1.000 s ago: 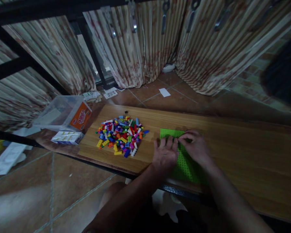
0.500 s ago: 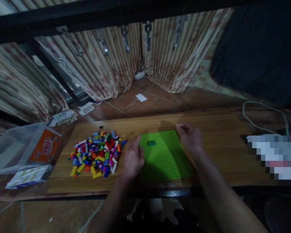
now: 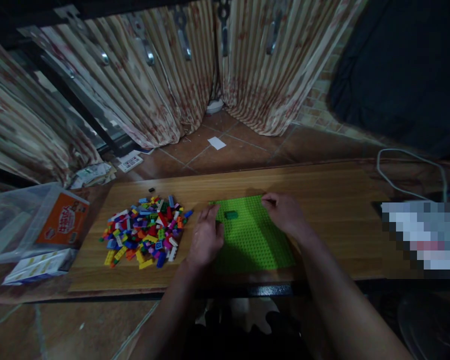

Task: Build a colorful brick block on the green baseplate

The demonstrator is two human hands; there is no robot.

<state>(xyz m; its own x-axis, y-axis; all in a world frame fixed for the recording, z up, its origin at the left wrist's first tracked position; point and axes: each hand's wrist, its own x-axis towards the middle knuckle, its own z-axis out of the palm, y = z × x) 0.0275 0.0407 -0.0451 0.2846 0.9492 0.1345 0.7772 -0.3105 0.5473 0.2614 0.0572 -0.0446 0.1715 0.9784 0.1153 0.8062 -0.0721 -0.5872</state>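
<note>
A bright green studded baseplate [image 3: 255, 250] lies flat on the wooden board between my hands. One dark green brick [image 3: 231, 215] sits on its far left part. My left hand [image 3: 206, 237] rests along the plate's left edge, its fingers stretched out and holding nothing. Over the plate's far right corner is my right hand [image 3: 287, 215], its fingers curled into a pinch. Whatever is between those fingertips, if anything, is too small or hidden to make out.
Left of the plate is a heap of mixed coloured bricks [image 3: 142, 232], with one black brick [image 3: 152, 190] behind it. A clear plastic bin [image 3: 18, 215] and a white box [image 3: 39, 265] stand beyond the wooden board's [image 3: 333, 200] left end. A white cable [image 3: 408, 155] loops at right.
The view has tilted and shifted slightly. My right hand has moved a little left, so its fingertips reach the plate's far right corner. My left hand stays at the left edge.
</note>
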